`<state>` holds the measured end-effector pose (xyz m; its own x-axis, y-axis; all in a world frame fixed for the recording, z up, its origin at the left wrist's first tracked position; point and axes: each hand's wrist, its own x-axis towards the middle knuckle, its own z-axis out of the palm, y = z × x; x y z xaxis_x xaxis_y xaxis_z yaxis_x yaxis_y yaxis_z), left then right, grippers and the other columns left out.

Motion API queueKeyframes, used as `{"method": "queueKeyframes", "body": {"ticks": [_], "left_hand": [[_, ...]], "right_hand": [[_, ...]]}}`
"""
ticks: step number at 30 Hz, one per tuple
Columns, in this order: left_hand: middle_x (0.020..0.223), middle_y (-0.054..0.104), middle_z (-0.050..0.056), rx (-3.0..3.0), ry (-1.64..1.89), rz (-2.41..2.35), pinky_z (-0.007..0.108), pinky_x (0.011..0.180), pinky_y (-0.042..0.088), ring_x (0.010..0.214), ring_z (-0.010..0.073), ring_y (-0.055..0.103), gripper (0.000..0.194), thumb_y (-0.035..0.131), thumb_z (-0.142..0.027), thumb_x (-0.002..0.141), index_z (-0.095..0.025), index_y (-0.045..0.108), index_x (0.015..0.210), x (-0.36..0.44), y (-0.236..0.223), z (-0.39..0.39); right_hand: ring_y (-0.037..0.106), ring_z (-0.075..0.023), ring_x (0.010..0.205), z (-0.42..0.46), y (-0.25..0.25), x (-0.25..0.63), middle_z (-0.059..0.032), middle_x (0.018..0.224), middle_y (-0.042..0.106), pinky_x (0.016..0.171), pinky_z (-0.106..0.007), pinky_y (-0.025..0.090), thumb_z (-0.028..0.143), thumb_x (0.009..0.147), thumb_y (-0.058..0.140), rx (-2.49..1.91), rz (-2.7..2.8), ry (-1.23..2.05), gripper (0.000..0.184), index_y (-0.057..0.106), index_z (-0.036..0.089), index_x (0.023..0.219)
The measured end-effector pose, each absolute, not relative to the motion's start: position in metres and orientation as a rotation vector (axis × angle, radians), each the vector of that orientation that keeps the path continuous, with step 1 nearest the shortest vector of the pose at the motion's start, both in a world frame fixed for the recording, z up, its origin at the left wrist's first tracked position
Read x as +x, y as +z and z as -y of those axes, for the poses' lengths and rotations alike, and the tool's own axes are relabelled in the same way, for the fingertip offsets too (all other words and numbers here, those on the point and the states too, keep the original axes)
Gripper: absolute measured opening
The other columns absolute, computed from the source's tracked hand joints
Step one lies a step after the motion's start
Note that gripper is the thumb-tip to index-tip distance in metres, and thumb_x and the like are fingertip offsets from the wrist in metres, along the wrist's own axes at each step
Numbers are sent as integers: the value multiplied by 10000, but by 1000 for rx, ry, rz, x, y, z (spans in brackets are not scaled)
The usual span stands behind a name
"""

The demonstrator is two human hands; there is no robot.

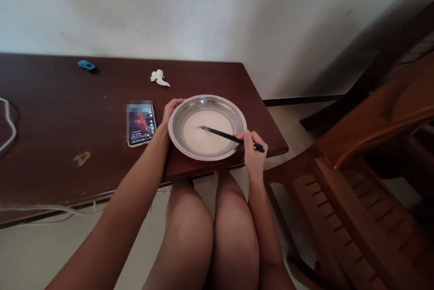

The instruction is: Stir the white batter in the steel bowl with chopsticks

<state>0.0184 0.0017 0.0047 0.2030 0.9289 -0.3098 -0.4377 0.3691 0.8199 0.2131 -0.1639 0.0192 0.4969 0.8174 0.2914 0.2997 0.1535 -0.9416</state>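
Observation:
A wide, shallow metal bowl [217,103] rests near the front edge of the dark wooden table. Milky, off-white liquid [208,143] covers its bottom. My left hand [170,110] grips the bowl at its left side, with the fingers partly hidden behind the rim. Over the right rim, my right hand [254,149] is closed round a pair of black chopsticks [224,135]. Their tips dip into the liquid near the middle, and the back ends stick out to the right past my hand.
A lit phone [142,123] lies left of the bowl on the table [111,86]. Behind are a crumpled white tissue [159,77] and a blue toy car [87,65]. A white cable [11,125] runs at far left. A wooden chair [332,186] stands on the right; a wall closes the back.

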Motion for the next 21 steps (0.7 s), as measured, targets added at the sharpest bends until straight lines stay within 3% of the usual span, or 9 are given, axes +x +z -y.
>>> {"method": "queueKeyframes", "body": {"ticks": [7, 13, 17, 21], "left_hand": [[611, 667, 20, 651, 1046, -896, 317, 719, 523, 766, 226, 652, 181, 469, -237, 757, -201, 627, 675, 18, 6, 0], [555, 633, 19, 633, 1060, -914, 320, 688, 523, 739, 226, 651, 212, 452, -223, 748, -196, 625, 627, 20, 8, -1], [539, 616, 21, 639, 1065, -901, 307, 686, 521, 740, 221, 654, 239, 440, -235, 760, -195, 626, 616, 20, 8, -1], [572, 642, 15, 638, 1047, -904, 298, 714, 518, 744, 214, 654, 205, 465, -237, 762, -199, 628, 644, 18, 6, -1]], "right_hand": [[583, -143, 610, 165, 19, 215, 2, 552, 640, 718, -317, 466, 432, 872, 432, -1380, 870, 389, 441, 575, 205, 522], [592, -153, 727, 165, 22, 213, -7, 710, 708, 786, -329, 449, 414, 850, 485, -1446, 1081, 470, 316, 632, 218, 650], [575, -145, 628, 166, 20, 216, 2, 602, 667, 764, -334, 453, 426, 864, 450, -1419, 924, 346, 397, 589, 215, 557], [584, -149, 612, 166, 19, 216, 2, 558, 647, 729, -328, 460, 427, 866, 444, -1372, 928, 457, 422, 581, 209, 532]]}}
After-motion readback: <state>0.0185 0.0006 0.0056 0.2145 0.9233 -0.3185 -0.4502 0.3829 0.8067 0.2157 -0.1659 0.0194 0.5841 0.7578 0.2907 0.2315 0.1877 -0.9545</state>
